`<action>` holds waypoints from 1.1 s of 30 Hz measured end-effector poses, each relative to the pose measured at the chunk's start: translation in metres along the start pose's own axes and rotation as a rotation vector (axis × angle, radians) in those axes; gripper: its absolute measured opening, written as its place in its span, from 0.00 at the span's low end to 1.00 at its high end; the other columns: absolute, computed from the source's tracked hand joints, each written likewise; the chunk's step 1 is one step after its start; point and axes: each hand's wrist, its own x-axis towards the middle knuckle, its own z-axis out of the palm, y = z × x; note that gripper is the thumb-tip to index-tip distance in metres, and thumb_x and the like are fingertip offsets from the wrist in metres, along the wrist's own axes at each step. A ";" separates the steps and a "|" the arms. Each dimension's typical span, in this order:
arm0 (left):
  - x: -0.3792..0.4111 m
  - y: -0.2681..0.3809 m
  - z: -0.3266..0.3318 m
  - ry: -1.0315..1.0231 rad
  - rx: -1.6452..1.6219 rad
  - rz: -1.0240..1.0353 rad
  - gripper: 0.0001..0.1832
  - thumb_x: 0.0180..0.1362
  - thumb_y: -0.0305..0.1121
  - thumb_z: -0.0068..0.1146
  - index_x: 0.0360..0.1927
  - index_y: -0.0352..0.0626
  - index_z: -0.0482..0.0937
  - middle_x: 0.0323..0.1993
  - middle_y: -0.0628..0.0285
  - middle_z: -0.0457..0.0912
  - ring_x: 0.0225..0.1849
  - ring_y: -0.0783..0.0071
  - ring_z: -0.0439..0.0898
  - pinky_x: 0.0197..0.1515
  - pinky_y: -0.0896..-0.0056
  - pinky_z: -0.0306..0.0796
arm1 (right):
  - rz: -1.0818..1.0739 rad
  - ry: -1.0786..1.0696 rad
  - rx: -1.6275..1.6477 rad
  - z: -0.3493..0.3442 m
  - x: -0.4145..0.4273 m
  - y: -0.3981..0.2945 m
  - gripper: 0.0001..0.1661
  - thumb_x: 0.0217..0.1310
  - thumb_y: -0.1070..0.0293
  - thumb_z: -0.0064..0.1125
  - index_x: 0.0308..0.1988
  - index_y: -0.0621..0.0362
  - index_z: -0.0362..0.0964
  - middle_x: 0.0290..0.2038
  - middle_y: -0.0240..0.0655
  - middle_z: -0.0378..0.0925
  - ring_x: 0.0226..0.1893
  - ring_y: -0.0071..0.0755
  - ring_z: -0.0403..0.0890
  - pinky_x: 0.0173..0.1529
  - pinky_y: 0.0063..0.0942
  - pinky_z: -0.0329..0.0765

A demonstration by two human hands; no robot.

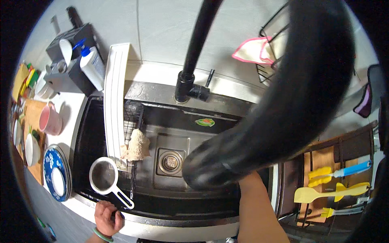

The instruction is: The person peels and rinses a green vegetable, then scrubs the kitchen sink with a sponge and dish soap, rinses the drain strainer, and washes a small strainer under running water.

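Observation:
My left hand (108, 217) rests at the front rim of the sink (133, 217), fingers curled and thumb apart; its underside is hidden. A green bangle (102, 235) circles that wrist. Just beyond lies a white-rimmed round strainer (104, 175), its slotted handle pointing to the front edge. My right forearm (258, 209) reaches over the sink's right side, but the hand is hidden behind a thick black faucet neck (243, 152). A beige nubby cloth (138, 147) hangs over a black wire rack (132, 179). Between the cloth and the faucet end sits the drain strainer (171, 162).
A long white ridged panel (114, 103) leans across the sink's left part. Stacked blue plates (53, 161), a pink mug (51, 120) and a pump bottle (91, 65) stand left. The faucet base (184, 88) rises behind; spatulas (313, 194) hang at right.

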 end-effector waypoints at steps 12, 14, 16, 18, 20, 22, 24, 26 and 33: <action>0.001 -0.001 0.003 0.035 -0.019 -0.001 0.08 0.38 0.24 0.56 0.25 0.37 0.72 0.28 0.53 0.72 0.32 0.54 0.72 0.36 0.60 0.69 | -0.179 -0.596 -0.088 -0.013 -0.141 -0.057 0.20 0.56 0.70 0.43 0.48 0.68 0.62 0.47 0.56 0.68 0.47 0.58 0.72 0.49 0.45 0.73; 0.004 0.001 -0.003 0.046 -0.034 0.002 0.07 0.39 0.23 0.55 0.25 0.37 0.70 0.27 0.54 0.70 0.31 0.55 0.71 0.33 0.60 0.67 | -0.113 -0.657 0.039 -0.024 -0.134 -0.052 0.16 0.56 0.72 0.43 0.45 0.67 0.62 0.42 0.59 0.69 0.43 0.58 0.75 0.44 0.45 0.75; 0.000 0.001 -0.008 0.049 -0.025 -0.008 0.07 0.39 0.23 0.55 0.25 0.38 0.70 0.27 0.54 0.70 0.30 0.55 0.71 0.33 0.60 0.67 | -0.051 -0.515 0.140 -0.033 -0.105 -0.026 0.17 0.55 0.72 0.44 0.46 0.67 0.61 0.43 0.59 0.69 0.41 0.60 0.75 0.42 0.47 0.75; -0.005 0.000 -0.006 0.051 -0.047 -0.016 0.07 0.38 0.22 0.55 0.25 0.38 0.71 0.28 0.54 0.70 0.30 0.55 0.70 0.33 0.60 0.67 | 0.032 -0.461 0.152 -0.035 -0.080 -0.023 0.18 0.55 0.72 0.45 0.46 0.67 0.61 0.43 0.58 0.69 0.41 0.60 0.75 0.41 0.48 0.75; 0.002 0.000 -0.002 0.050 -0.031 -0.032 0.08 0.37 0.24 0.57 0.24 0.37 0.73 0.27 0.54 0.71 0.32 0.56 0.72 0.35 0.63 0.69 | 0.165 -0.535 0.085 -0.024 -0.093 -0.036 0.18 0.56 0.72 0.45 0.47 0.67 0.61 0.43 0.58 0.69 0.42 0.59 0.75 0.43 0.47 0.75; 0.006 0.000 0.000 0.026 -0.046 -0.038 0.08 0.37 0.23 0.57 0.24 0.36 0.73 0.27 0.53 0.72 0.32 0.56 0.72 0.35 0.63 0.69 | -0.520 -0.814 -0.481 0.021 -0.126 -0.051 0.19 0.57 0.68 0.47 0.48 0.66 0.61 0.47 0.58 0.67 0.44 0.58 0.75 0.45 0.45 0.74; -0.001 -0.002 -0.002 0.032 -0.034 -0.058 0.08 0.37 0.23 0.57 0.25 0.36 0.73 0.28 0.53 0.72 0.33 0.56 0.72 0.35 0.63 0.69 | -0.045 -0.939 -0.019 -0.044 -0.126 -0.104 0.21 0.58 0.64 0.48 0.48 0.67 0.61 0.48 0.60 0.68 0.48 0.54 0.74 0.48 0.43 0.73; -0.003 -0.003 -0.003 0.041 -0.033 -0.046 0.08 0.37 0.23 0.57 0.25 0.36 0.73 0.28 0.53 0.72 0.34 0.56 0.73 0.36 0.64 0.70 | -0.098 -0.917 -0.043 -0.049 -0.110 -0.090 0.20 0.58 0.64 0.48 0.47 0.65 0.61 0.46 0.58 0.70 0.48 0.51 0.74 0.49 0.43 0.73; 0.000 -0.004 -0.001 0.034 -0.060 -0.027 0.09 0.37 0.22 0.57 0.25 0.35 0.73 0.28 0.53 0.71 0.34 0.56 0.72 0.35 0.63 0.69 | -0.245 -0.818 -0.257 0.017 -0.158 0.009 0.17 0.57 0.66 0.49 0.46 0.61 0.67 0.41 0.50 0.76 0.40 0.51 0.78 0.46 0.41 0.74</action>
